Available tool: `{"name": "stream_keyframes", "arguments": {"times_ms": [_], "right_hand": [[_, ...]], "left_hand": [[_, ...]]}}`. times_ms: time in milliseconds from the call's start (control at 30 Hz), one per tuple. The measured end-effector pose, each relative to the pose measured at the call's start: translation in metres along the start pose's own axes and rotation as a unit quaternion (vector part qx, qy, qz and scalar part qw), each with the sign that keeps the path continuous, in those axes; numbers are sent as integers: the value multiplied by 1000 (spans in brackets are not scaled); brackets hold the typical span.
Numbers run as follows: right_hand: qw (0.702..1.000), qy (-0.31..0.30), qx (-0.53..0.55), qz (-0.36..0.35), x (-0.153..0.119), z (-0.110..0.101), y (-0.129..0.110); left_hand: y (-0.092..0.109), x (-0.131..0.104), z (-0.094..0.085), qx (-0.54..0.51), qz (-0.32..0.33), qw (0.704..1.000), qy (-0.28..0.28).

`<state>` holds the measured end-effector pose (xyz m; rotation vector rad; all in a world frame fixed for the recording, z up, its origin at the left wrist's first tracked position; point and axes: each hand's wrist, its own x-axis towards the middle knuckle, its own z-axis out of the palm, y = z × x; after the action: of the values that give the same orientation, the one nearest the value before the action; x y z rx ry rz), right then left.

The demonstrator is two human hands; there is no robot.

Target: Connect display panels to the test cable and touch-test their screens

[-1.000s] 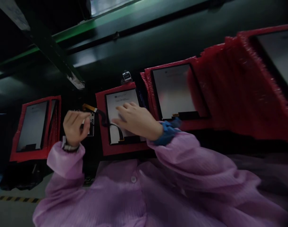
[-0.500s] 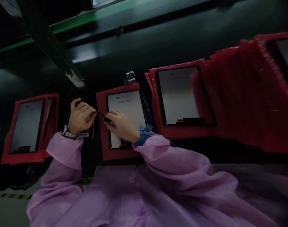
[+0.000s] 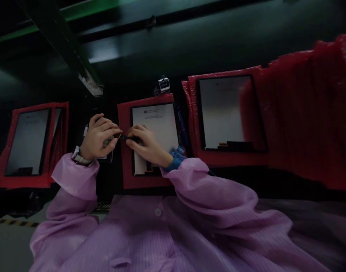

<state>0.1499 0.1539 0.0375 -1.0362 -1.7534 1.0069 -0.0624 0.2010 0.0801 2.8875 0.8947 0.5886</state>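
Note:
Between my two hands is a short black strip (image 3: pixel 124 137), which looks like a flat cable with a small yellowish end. My right hand (image 3: pixel 148 145) pinches its right part between thumb and fingers, over an LCD panel (image 3: pixel 165 130). The fingers of my left hand (image 3: pixel 100 138) are curled, with thumb and forefinger at the strip's yellowish end. Whether they grip it firmly is hard to see. The panel has a white face with small print and a dark frame, and lies on a red bubble-wrap sheet (image 3: pixel 126 177). My right hand hides part of it.
To the right, a second panel (image 3: pixel 221 113) lies on red wrap, beside a heap of red bubble bags (image 3: pixel 300 113). Another panel (image 3: pixel 28 139) is at the left. A tally counter (image 3: pixel 163 85) stands behind the middle panel, and a blue pen (image 3: pixel 182 126) lies beside it.
My hands have come closer together around the black strip, and its yellowish end now shows at my left fingertips. The view has shifted slightly.

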Motion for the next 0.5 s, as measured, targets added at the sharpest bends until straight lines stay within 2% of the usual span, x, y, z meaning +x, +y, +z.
{"name": "stream_keyframes", "arguments": {"times_ms": [233, 500], "right_hand": [[998, 2, -68, -20, -3, 4, -2], [999, 2, -50, -12, 6, 9, 2]], "left_hand": [[5, 4, 5, -11, -29, 999, -42], [9, 7, 10, 7, 12, 999, -37]]}}
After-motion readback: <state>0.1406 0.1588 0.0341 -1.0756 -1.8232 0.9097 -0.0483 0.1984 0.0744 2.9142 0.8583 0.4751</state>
